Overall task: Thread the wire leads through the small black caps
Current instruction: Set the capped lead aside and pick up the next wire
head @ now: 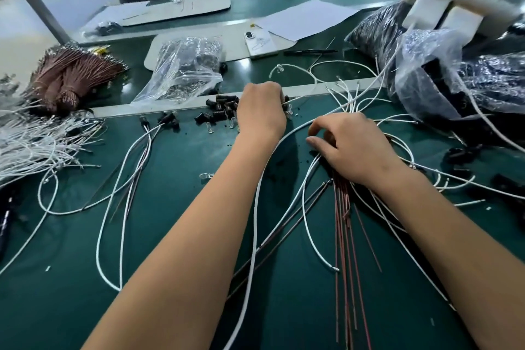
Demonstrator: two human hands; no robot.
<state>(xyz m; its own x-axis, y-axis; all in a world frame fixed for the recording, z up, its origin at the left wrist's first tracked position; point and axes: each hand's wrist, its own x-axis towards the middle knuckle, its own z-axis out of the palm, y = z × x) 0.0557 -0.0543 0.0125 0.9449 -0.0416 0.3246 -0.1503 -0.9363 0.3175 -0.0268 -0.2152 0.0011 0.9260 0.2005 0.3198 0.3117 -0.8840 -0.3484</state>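
Left hand (261,111) is reaching forward into the loose pile of small black caps (224,108) at the far edge of the green counter (176,236). Fingers are curled down and hidden behind the back of the hand; a white wire lead (301,98) sticks out from under them on the right side, so that grip looks closed on the lead, though the fingertips themselves aren't visible.

Right hand (352,148) is lower and to the right, palm down on the counter, resting on a fan of thin reddish-brown wires (345,236) that run back toward the camera. Thumb and index finger are curled toward each other with a small gap; can't tell whether anything is pinched there.

More white leads loop across the counter on both sides of the forearms. A few leads with caps already on them (167,118) lie just left of the cap pile.

Far left: a big bundle of white leads (28,142) and a brown wire bundle (74,74) behind it. Clear plastic bag (184,71) sits beyond the cap pile. Bags of black parts (483,82) are stacked at right. Phone (260,42) and black pen (309,52) lie further back.
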